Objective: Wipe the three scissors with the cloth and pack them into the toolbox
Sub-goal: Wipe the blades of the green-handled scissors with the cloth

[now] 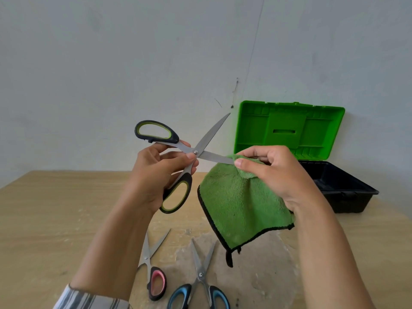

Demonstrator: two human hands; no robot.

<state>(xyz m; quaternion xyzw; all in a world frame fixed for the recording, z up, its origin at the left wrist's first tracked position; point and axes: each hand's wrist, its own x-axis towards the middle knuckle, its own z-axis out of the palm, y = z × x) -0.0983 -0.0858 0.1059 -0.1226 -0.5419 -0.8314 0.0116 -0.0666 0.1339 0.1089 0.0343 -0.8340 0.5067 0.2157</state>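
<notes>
Holding: my left hand [156,175] grips green-handled scissors [196,152] at pivot, blades spread wide, lifted off desk [55,208].
Wiping: my right hand [274,175], fingers [239,162] pinching green cloth [234,208] round tip of blade pointing 3 o'clock.
Cloth: rest hangs down, black-edged.
Desk: pink scissors [151,270] and blue scissors [200,284] lie open at 6 o'clock, side by side.
Toolbox [334,186]: 3 o'clock, lid [289,130] up vs wall [133,63].
</notes>
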